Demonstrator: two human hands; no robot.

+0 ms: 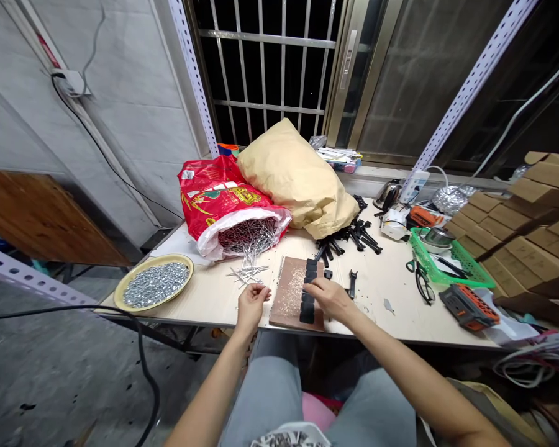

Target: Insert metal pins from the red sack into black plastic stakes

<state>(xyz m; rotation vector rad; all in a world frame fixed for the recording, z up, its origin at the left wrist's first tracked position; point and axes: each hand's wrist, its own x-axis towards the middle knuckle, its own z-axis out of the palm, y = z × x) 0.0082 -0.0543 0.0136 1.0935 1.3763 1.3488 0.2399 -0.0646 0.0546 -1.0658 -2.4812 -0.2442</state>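
Note:
My left hand (251, 305) is over the table's front edge, just left of a brown board (286, 310). Its thumb and fingers are pressed together; anything between them is too small to make out. My right hand (330, 299) reaches across a row of black blocks (307, 308) lying along the board's right side. Its fingertips are pinched above the board, and what they hold cannot be made out. Pale bits are scattered on the board. Thin metal pins (248, 273) spill from a red bag (223, 192) beyond my left hand. A black plastic part (352, 284) lies right of the board.
A yellow dish (186, 287) of small metal pieces is at the left edge. Behind stands a big tan sack (293, 174), with black parts (361, 237) heaped beside it. Rightward are scissors (422, 282), a green basket (470, 273), an orange-black device (469, 307) and stacked cartons (522, 261).

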